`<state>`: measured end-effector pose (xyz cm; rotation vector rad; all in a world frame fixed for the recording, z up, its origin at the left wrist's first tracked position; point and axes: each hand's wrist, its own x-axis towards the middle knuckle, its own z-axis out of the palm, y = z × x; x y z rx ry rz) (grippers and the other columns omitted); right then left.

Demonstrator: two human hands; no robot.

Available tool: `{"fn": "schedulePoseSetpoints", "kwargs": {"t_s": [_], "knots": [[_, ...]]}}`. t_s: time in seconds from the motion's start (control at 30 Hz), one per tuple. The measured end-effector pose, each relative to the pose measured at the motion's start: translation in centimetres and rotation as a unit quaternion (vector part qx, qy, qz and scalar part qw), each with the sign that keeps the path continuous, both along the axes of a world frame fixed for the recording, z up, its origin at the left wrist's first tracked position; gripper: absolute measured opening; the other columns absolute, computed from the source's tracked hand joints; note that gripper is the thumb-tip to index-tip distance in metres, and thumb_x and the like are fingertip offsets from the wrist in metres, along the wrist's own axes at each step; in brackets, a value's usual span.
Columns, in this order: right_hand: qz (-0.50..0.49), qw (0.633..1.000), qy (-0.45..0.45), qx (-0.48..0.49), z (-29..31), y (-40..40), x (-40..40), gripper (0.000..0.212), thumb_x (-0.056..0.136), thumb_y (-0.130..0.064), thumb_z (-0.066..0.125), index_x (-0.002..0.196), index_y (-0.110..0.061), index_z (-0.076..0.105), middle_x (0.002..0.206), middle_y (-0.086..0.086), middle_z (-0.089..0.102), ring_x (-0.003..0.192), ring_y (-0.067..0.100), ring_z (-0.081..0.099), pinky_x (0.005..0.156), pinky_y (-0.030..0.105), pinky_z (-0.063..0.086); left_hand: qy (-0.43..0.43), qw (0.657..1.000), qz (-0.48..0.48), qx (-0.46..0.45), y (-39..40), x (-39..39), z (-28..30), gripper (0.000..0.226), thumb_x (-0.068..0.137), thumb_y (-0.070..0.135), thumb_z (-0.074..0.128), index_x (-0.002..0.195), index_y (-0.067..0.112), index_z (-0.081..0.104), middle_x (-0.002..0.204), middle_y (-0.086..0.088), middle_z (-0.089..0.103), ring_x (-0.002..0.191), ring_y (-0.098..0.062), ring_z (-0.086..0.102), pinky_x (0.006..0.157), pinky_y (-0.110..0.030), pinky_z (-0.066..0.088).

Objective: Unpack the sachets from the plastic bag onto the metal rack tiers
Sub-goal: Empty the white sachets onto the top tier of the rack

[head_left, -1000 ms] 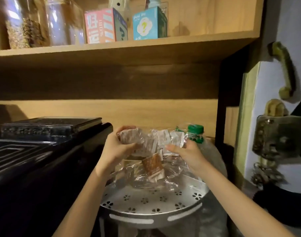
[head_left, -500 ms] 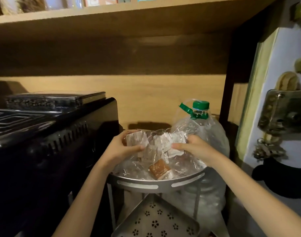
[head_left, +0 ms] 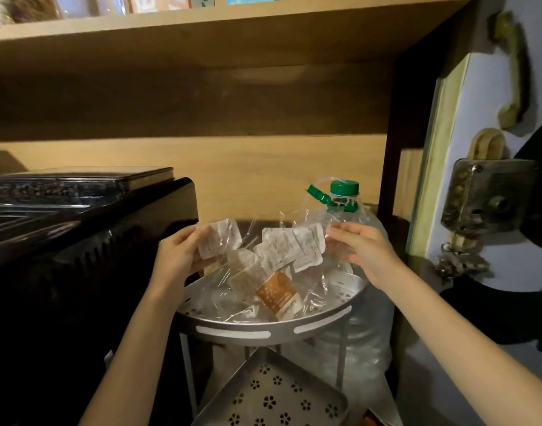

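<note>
In the head view we see the clear plastic bag [head_left: 263, 272] at the centre of the frame, its bottom resting in the top tier [head_left: 263, 329] of the metal rack and its mouth pulled wide between our hands. Our left hand [head_left: 179, 256], left of centre, pinches the bag's left edge together with a pale sachet [head_left: 219, 238], fingers pressed on the film. Our right hand [head_left: 363, 252], right of centre, pinches the opposite edge, beside a cluster of pale sachets [head_left: 289, 247]. The stretched mouth runs left to right across the frame. Below both grips, an orange-brown sachet [head_left: 278, 295] lies low in the bag, tilted, its long axis running from upper left to lower right. The lower tier [head_left: 272, 398] sits at the bottom centre. A green-capped water bottle [head_left: 345, 195] stands behind the rack
</note>
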<state>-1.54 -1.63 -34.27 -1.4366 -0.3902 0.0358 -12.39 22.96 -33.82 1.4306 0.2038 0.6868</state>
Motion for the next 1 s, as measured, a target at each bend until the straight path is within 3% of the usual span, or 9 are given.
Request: {"fn": "schedulePoseSetpoints", "kwargs": {"t_s": [0.13, 0.27, 0.43, 0.57, 0.7, 0.8, 0.93, 1.0], "knots": [[-0.015, 0.999, -0.021, -0.021, 0.4, -0.5, -0.2, 0.012, 0.081, -0.009, 0.067, 0.092, -0.003, 0.066, 0.077, 0.007, 0.068, 0.070, 0.015, 0.064, 0.063, 0.024, 0.056, -0.017, 0.996, 0.051, 0.065, -0.1, 0.2, 0.7, 0.021, 0.091, 0.023, 0.052, 0.075, 0.019, 0.064, 0.080, -0.002, 0.063, 0.077, -0.015, 0.060, 0.074, -0.033, 0.053], [-0.066, 0.997, -0.040, 0.024, 0.8, -1.0, 0.0, 0.015, 0.080, -0.008, 0.067, 0.095, -0.003, 0.066, 0.075, 0.005, 0.068, 0.066, 0.012, 0.064, 0.059, 0.021, 0.055, -0.042, 0.993, 0.048, 0.101, -0.6, 0.3, 1.2, 0.029, 0.092, 0.023, 0.051, 0.079, 0.000, 0.065, 0.077, -0.007, 0.061, 0.073, -0.019, 0.059, 0.074, -0.038, 0.052], [-0.051, 0.998, -0.042, 0.023, 0.8, -1.3, 0.1, 0.009, 0.082, -0.007, 0.064, 0.092, -0.008, 0.065, 0.075, 0.002, 0.068, 0.068, 0.010, 0.064, 0.061, 0.020, 0.055, -0.052, 0.995, 0.033, 0.075, -0.8, 0.4, 2.1, 0.021, 0.090, 0.023, 0.052, 0.080, 0.017, 0.069, 0.078, 0.000, 0.065, 0.067, -0.012, 0.061, 0.063, -0.030, 0.048], [0.021, 1.000, -0.004, 0.003, 0.8, -1.9, 0.4, 0.017, 0.084, -0.007, 0.061, 0.101, -0.010, 0.065, 0.076, 0.002, 0.062, 0.071, 0.014, 0.061, 0.065, 0.025, 0.053, -0.045, 0.996, -0.015, 0.078, -0.7, 0.2, 2.7, 0.018, 0.090, 0.019, 0.051, 0.090, 0.012, 0.068, 0.088, -0.004, 0.070, 0.071, -0.010, 0.068, 0.068, -0.028, 0.050], [0.031, 0.999, 0.005, 0.020, 1.1, -2.0, 0.3, 0.004, 0.082, -0.012, 0.062, 0.082, -0.014, 0.065, 0.070, 0.001, 0.061, 0.070, 0.016, 0.060, 0.074, 0.034, 0.049, -0.073, 0.994, -0.017, 0.079, -0.8, 0.4, 2.9, 0.020, 0.091, 0.019, 0.052, 0.089, 0.008, 0.069, 0.085, -0.004, 0.071, 0.068, -0.005, 0.069, 0.061, -0.017, 0.053], [0.021, 0.999, -0.007, 0.048, 1.0, -1.6, 0.3, 0.005, 0.084, -0.011, 0.061, 0.081, -0.014, 0.064, 0.071, 0.001, 0.065, 0.071, 0.015, 0.064, 0.072, 0.033, 0.053, -0.092, 0.993, 0.001, 0.079, -0.8, 0.6, 2.4, 0.021, 0.090, 0.022, 0.054, 0.092, 0.007, 0.069, 0.085, -0.005, 0.071, 0.073, -0.008, 0.069, 0.062, -0.015, 0.054], [0.026, 0.998, -0.006, 0.065, 0.8, -1.4, 0.3, 0.007, 0.087, -0.009, 0.057, 0.084, -0.013, 0.062, 0.076, 0.003, 0.064, 0.071, 0.014, 0.065, 0.073, 0.033, 0.053, -0.013, 0.997, -0.042, 0.071, -0.8, 0.0, 1.4, 0.025, 0.082, 0.024, 0.063, 0.105, 0.014, 0.063, 0.091, -0.005, 0.070, 0.076, -0.014, 0.068, 0.062, -0.019, 0.055], [0.026, 0.997, -0.002, 0.071, 0.6, -1.4, 0.4, 0.007, 0.087, -0.009, 0.057, 0.085, -0.014, 0.062, 0.076, 0.002, 0.063, 0.071, 0.014, 0.064, 0.073, 0.034, 0.053, 0.058, 0.989, -0.040, 0.128, -0.6, -0.5, 0.1, 0.031, 0.076, 0.018, 0.070, 0.105, 0.015, 0.060, 0.092, -0.005, 0.069, 0.077, -0.012, 0.069, 0.061, -0.019, 0.055]]}}
